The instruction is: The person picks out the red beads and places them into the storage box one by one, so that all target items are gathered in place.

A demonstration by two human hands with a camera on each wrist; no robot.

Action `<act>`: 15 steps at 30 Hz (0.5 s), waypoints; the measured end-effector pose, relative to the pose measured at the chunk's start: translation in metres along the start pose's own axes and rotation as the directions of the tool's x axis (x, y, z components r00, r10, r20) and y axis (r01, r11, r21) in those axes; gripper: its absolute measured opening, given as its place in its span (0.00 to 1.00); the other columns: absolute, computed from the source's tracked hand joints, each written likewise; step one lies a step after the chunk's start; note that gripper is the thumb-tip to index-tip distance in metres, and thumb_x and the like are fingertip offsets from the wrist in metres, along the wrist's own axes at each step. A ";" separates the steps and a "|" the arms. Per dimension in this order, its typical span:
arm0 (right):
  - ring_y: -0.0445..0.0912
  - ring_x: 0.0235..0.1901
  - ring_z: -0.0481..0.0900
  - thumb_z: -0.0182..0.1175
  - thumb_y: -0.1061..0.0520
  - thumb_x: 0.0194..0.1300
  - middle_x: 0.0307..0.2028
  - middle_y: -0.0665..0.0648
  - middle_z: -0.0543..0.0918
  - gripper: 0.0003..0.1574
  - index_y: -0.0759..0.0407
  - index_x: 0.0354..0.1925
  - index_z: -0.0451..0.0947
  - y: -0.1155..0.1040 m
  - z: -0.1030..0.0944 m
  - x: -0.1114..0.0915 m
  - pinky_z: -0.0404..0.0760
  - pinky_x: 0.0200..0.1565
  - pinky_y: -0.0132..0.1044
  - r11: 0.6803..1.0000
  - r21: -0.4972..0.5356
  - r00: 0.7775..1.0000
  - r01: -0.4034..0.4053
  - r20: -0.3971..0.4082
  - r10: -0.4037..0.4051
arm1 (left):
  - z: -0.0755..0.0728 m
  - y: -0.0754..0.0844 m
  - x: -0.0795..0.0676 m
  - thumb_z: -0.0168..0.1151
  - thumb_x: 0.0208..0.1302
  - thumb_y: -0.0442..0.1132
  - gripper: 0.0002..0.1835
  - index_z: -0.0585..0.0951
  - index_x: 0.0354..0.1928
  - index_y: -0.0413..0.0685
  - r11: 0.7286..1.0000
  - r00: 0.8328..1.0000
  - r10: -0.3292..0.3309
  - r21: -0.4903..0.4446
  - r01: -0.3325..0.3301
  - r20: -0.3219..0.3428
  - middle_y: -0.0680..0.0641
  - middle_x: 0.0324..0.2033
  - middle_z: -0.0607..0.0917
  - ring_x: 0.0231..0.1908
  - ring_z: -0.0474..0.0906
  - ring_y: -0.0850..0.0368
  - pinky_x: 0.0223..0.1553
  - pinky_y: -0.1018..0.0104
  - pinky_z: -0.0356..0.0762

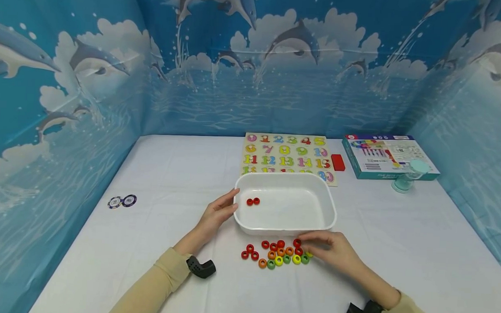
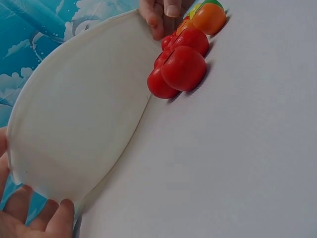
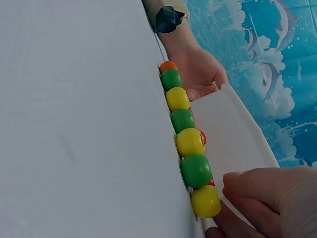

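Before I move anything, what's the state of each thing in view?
White basin: upright, open on top
Two red beads: lying inside basin
Other beads: clustered in front of basin
Left hand: touching basin's left end
Right hand: at a red bead, pinch unclear
Number board: flat, partly hidden behind basin
Red block: lying beside number board
Box: lying flat, looks closed
Teal object: upright or tilted, can't tell
Two chips: flat, side by side

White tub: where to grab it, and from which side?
Likely best: the tub by the rim at its short ends, coming in from left and right. It is longer side to side, so gripping both ends should keep it level; beads crowd its near side. The left hand is at the left end.
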State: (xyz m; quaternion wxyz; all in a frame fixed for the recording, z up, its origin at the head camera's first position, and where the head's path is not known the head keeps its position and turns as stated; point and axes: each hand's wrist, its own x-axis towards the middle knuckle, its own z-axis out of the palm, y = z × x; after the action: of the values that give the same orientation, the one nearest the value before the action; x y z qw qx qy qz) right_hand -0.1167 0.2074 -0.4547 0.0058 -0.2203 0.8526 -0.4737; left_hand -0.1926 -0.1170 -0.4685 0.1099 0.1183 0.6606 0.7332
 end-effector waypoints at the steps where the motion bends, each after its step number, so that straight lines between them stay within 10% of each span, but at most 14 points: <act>1: 0.40 0.43 0.77 0.64 0.54 0.53 0.41 0.46 0.81 0.14 0.50 0.41 0.81 0.001 0.001 0.000 0.78 0.44 0.34 1.000 0.002 1.000 0.000 -0.007 0.001 | 0.000 0.000 0.000 0.59 0.58 0.46 0.28 0.67 0.61 0.54 1.000 1.000 0.000 -0.001 0.000 0.001 0.53 0.65 0.57 0.63 0.53 0.57 0.56 0.63 0.64; 15: 0.37 0.31 0.76 0.65 0.54 0.52 0.38 0.41 0.81 0.14 0.48 0.41 0.81 0.006 0.009 0.003 0.78 0.30 0.30 0.998 -0.067 1.000 -0.013 -0.015 0.012 | 0.008 0.024 -0.005 0.53 0.63 0.38 0.26 0.63 0.64 0.46 0.999 1.000 -0.022 0.024 0.022 0.022 0.51 0.66 0.54 0.64 0.52 0.55 0.57 0.64 0.63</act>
State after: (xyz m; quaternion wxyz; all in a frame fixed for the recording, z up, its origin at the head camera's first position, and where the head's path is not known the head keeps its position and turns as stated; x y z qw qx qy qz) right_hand -0.1197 0.2023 -0.4641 -0.0051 -0.2113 0.8695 -0.4464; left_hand -0.1855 -0.1140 -0.4443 0.1238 0.1205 0.6693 0.7227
